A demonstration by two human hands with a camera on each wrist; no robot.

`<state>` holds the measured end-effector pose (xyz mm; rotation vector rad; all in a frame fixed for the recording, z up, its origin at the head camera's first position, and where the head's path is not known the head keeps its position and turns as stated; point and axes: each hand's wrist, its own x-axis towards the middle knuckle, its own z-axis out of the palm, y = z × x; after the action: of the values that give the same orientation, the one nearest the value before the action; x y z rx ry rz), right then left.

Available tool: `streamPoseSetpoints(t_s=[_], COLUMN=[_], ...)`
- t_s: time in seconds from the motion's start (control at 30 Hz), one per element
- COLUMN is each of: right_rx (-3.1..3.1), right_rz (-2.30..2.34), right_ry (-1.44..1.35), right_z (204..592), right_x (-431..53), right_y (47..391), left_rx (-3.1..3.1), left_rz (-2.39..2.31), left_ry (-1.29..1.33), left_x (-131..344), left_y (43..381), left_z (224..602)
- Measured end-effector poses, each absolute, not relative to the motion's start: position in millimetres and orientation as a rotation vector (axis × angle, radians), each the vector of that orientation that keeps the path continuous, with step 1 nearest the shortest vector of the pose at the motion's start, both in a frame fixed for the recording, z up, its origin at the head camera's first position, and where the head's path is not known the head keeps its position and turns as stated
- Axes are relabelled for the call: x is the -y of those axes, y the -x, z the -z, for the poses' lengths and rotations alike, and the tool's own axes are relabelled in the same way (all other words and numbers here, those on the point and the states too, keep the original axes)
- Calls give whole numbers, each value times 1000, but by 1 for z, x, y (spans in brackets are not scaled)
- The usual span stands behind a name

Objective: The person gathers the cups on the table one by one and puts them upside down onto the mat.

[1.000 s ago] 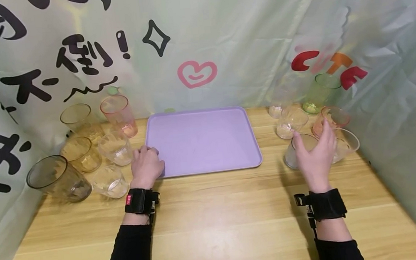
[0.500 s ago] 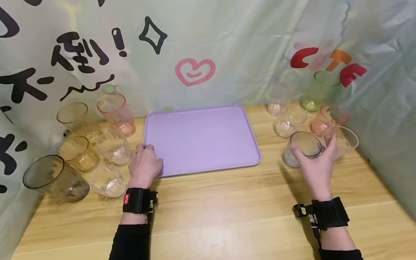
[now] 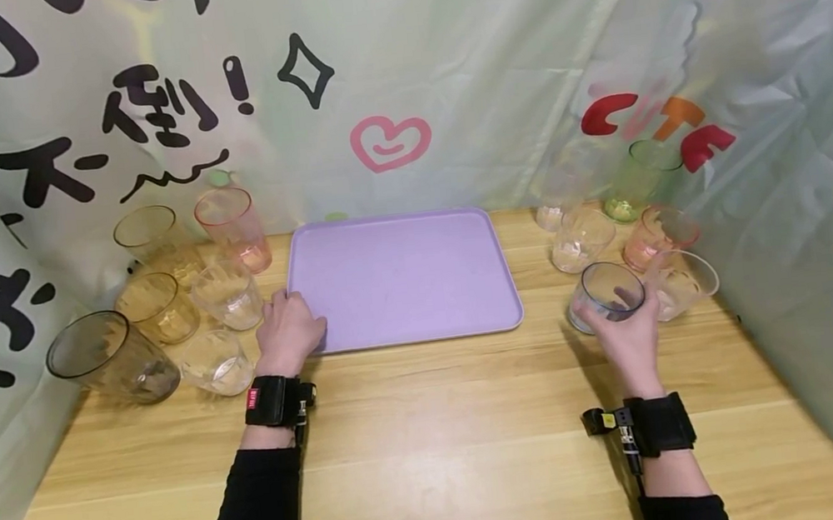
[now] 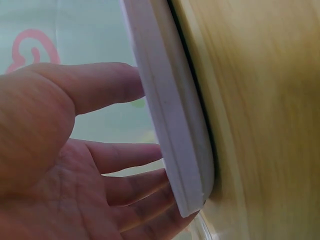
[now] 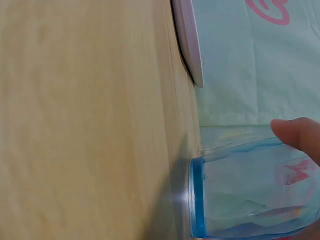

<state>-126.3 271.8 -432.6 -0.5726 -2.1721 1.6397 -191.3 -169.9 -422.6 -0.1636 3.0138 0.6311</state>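
Okay so, my right hand (image 3: 631, 338) is on the bluish glass (image 5: 250, 192), which looks upright on the desk (image 3: 436, 459), off the right end of the purple tray (image 3: 403, 278). Thumb (image 5: 298, 133) is on the tray-facing side, and through the glass I can see fingers curled round the opposite side, so they're spread about as wide as the glass and holding it. Key thing, I reckon, is the sideways line: tray's to the left of those fingers, long axis running left to right, glass axis straight up, strip of desk between. My left hand (image 3: 289, 331) is way further from the glass; it rests on the tray's near left corner, fingers fairly straight, not wrapped round anything. A clear glass (image 3: 690, 284) sits just beside my right fingers, can't tell if they touch
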Motion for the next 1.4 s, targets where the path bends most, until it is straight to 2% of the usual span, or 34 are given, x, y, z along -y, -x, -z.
streamPoseSetpoints(t_s=[0.37, 0.8, 1.4], right_rx=[2162, 2067, 1785], right_rz=[-1727, -1871, -2078], right_ry=[609, 479, 176], right_z=[432, 411, 379], right_x=[-269, -253, -185], right_y=[128, 143, 181], left_rx=[-3008, -2994, -3009], left_rz=[-598, -595, -591], left_ry=[172, 176, 174], left_x=[173, 172, 172], left_y=[192, 190, 192], left_z=[424, 421, 424])
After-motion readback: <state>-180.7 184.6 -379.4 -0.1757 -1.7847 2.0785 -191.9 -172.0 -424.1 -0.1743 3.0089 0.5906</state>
